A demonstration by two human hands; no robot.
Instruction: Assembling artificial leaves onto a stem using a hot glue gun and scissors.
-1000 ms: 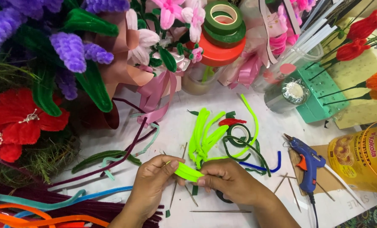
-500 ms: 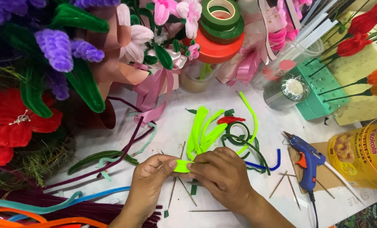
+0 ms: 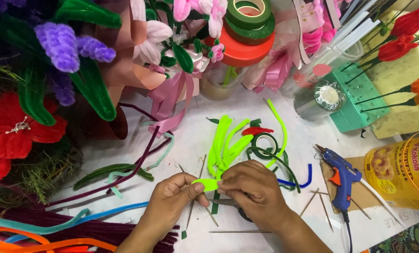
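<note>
A white bench (image 3: 190, 140) carries everything here, crowded along its far and left edges so that only a patch in front of the person stays workable. Largest is the mass of finished fuzzy-wire flowers, purple, red and dark green (image 3: 45, 79), stacked off to the left, out of reach of the working hands. A round yellow plastic tub (image 3: 399, 171) sits at the right edge, and just beside it a blue hot-glue gun (image 3: 341, 180) lies with its nozzle pointing away from the hands, likely parked that way to keep the hot tip clear. A stack of green and orange tape rolls (image 3: 244, 30) stands at the back. Loose lime-green pipe cleaners (image 3: 226, 143) fan out just beyond the fingers, within easy reach. The right hand (image 3: 251, 189) and left hand (image 3: 174, 199) meet low at the centre, each grip closed in a pinch on one end of a small lime-green folded pipe-cleaner piece (image 3: 205, 184), held just above the bench between them, probably to keep its leaf-like bend tight.
</note>
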